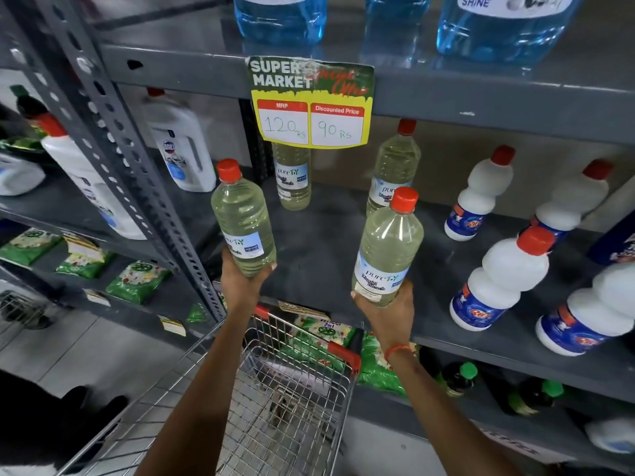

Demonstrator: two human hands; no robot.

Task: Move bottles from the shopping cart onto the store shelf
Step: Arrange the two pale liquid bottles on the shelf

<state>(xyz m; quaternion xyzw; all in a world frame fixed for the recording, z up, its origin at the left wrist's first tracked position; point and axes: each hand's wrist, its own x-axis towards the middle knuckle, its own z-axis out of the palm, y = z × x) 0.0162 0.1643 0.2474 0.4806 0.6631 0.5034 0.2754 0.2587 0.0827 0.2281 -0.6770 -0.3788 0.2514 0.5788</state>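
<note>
My left hand (240, 283) grips the base of a clear bottle of pale yellow liquid with a red cap (242, 218), held upright over the front edge of the grey shelf (319, 242). A second bottle of the same kind (388, 249) stands upright in my right hand (388, 314), also at the shelf's front edge. Two matching bottles stand at the back of the shelf, one (292, 180) partly behind the price sign and one (393, 166) to its right. The wire shopping cart (275, 400) sits below my arms; I see no bottles in it.
A yellow and green price sign (311, 104) hangs from the shelf above. White bottles with red caps (498, 280) fill the shelf's right side. A perforated grey upright (137, 166) stands left of my left hand. Blue jugs (501, 25) sit overhead; green packets (137, 280) lie lower left.
</note>
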